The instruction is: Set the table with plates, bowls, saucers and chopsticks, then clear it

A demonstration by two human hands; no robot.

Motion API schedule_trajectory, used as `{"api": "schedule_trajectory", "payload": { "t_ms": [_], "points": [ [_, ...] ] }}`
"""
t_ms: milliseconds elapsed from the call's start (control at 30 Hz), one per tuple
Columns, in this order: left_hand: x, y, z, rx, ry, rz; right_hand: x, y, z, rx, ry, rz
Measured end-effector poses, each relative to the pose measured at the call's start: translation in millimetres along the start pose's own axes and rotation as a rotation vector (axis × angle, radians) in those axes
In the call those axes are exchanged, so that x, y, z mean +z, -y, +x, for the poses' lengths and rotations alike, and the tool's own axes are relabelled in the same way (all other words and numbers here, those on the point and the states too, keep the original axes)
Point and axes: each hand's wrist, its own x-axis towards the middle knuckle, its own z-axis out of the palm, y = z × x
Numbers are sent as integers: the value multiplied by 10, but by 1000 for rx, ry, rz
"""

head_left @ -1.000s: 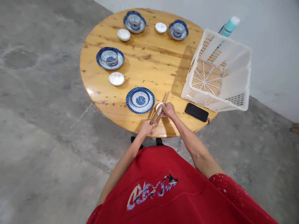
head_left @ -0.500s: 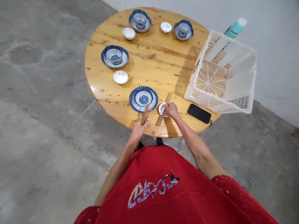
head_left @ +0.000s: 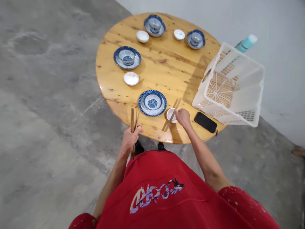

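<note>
My left hand (head_left: 131,137) is closed around a bundle of wooden chopsticks (head_left: 132,119), their tips upright at the table's front edge. Over a small white dish (head_left: 170,114), my right hand (head_left: 183,117) pinches a pair of chopsticks (head_left: 178,104) that lies slantwise across it. Whether the fingers also touch the dish is hidden. Left of this dish is a blue-patterned plate (head_left: 152,112) with a matching bowl (head_left: 152,101) on it.
On the round wooden table (head_left: 162,74) stand several more blue-patterned place settings and white dishes (head_left: 131,78). A white plastic basket (head_left: 258,95) occupies the right side, a black phone (head_left: 205,122) in front of it. A turquoise-capped bottle (head_left: 247,43) shows behind the basket.
My left hand has moved left, away from the plate, with its chopsticks. My right hand stays at the dish with its pair. The view has shifted slightly.
</note>
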Motion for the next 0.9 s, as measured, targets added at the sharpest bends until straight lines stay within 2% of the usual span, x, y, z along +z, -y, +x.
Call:
{"api": "schedule_trajectory", "payload": {
  "t_ms": [67, 133, 300, 433, 533, 700, 800, 900],
  "points": [
    [-42, -67, 25, 14, 1, -102, -47, 110, -154, -73, -59, 61],
    [-78, -159, 68, 26, 39, -249, -31, 295, -337, -167, -43, 197],
    [-181, -348, 215, 49, 93, -596, 287, 930, -814, -402, 246, 507],
    [-337, -346, 298, 39, 35, -768, 616, 1345, -1068, -525, 357, 502],
    [-526, -308, 310, 23, -25, -840, 798, 1595, -1194, -585, 399, 395],
    [-948, -307, 284, 38, -84, -833, 1054, 2001, -1341, -681, 411, 214],
    [-1202, -345, 287, 81, -142, -797, 1227, 2205, -1361, -776, 387, 249],
    [-1422, -394, 315, 105, -175, -761, 1386, 2380, -1334, -833, 396, 374]
  ]
}}
